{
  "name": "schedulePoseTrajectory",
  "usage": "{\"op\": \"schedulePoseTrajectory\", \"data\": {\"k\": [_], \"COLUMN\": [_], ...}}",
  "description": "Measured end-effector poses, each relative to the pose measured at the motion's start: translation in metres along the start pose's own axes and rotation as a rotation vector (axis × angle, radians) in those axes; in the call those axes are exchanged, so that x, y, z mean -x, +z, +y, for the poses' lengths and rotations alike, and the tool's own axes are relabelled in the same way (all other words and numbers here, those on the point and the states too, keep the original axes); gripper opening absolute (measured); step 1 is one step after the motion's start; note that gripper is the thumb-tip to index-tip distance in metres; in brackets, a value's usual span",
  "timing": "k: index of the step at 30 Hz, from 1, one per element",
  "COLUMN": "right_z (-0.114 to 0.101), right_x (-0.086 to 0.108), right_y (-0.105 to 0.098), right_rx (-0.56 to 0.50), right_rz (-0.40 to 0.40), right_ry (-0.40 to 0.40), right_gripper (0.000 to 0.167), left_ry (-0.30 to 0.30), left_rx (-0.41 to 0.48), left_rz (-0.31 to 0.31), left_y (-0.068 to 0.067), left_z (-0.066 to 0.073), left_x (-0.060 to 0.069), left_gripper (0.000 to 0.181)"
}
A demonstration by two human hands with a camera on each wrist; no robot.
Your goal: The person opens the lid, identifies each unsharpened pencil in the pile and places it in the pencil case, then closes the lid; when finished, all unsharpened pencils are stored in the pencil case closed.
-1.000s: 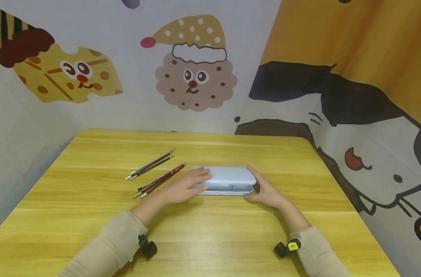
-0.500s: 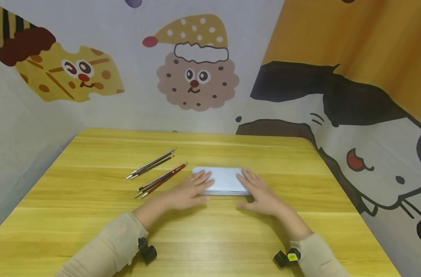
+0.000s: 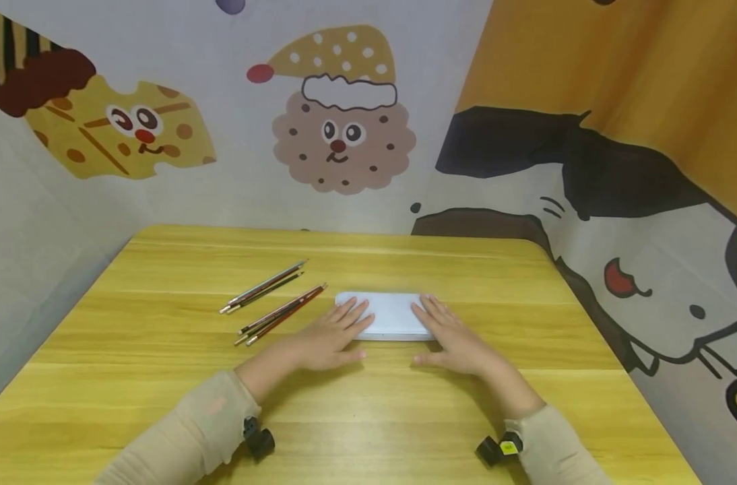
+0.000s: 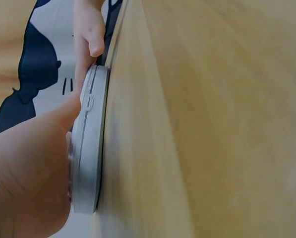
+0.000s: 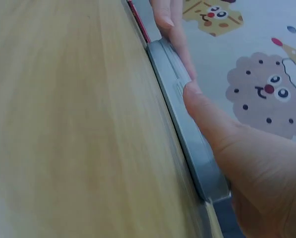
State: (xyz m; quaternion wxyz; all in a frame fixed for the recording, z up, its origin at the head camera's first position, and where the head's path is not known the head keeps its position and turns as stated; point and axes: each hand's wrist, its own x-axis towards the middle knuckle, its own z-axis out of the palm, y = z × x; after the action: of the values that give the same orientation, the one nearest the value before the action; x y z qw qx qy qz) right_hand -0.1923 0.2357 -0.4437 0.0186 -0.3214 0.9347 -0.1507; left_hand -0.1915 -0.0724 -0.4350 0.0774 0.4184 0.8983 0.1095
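A pale blue-grey pencil case lies flat on the table with its lid down. My left hand rests its straight fingers on the left end of the lid, the thumb stretched out in front of the case. On the right end, the fingers of my right hand lie spread in the same way. Both wrist views show the front side of the case, with a small clasp at the lid seam. Neither hand curls round anything.
To the left of the case, several pencils lie in two loose bundles, a nearer bundle and a farther bundle. The wooden table meets a cartoon-printed cloth along its back edge.
The pencil case lid, partly raised a second ago, has come down. My right hand has moved from the case's right side onto its top, and my left thumb has slid nearer to me.
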Motion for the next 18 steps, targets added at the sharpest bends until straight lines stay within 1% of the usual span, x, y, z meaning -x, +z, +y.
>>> {"op": "schedulePoseTrajectory", "data": {"k": [4,6,8,12,15,18], "right_z": [-0.004,-0.004,-0.003,0.002,0.003,0.004], "right_x": [0.0,0.001,0.001,0.0,0.001,0.004], "right_y": [0.0,0.001,0.001,-0.002,-0.009,-0.019], "right_rx": [0.021,0.006,-0.02,-0.097,-0.139,-0.147], "right_rz": [-0.02,-0.023,-0.013,0.043,0.092,0.136], "right_ry": [0.017,0.023,0.02,-0.006,-0.021,-0.02], "right_gripper": [0.103,0.102,0.098,0.08,0.065,0.054], "left_ry": [0.007,0.006,0.005,0.008,0.001,-0.007], "left_rx": [-0.022,-0.007,0.031,0.137,0.214,0.232], "left_rz": [-0.012,-0.009,0.013,0.085,0.122,0.161], "left_y": [-0.001,-0.001,0.0,-0.005,-0.015,-0.027], "left_z": [0.001,0.001,0.001,-0.002,-0.005,-0.01], "left_x": [0.001,0.002,0.003,0.006,0.012,0.022], "left_gripper": [0.073,0.072,0.069,0.059,0.052,0.046]}}
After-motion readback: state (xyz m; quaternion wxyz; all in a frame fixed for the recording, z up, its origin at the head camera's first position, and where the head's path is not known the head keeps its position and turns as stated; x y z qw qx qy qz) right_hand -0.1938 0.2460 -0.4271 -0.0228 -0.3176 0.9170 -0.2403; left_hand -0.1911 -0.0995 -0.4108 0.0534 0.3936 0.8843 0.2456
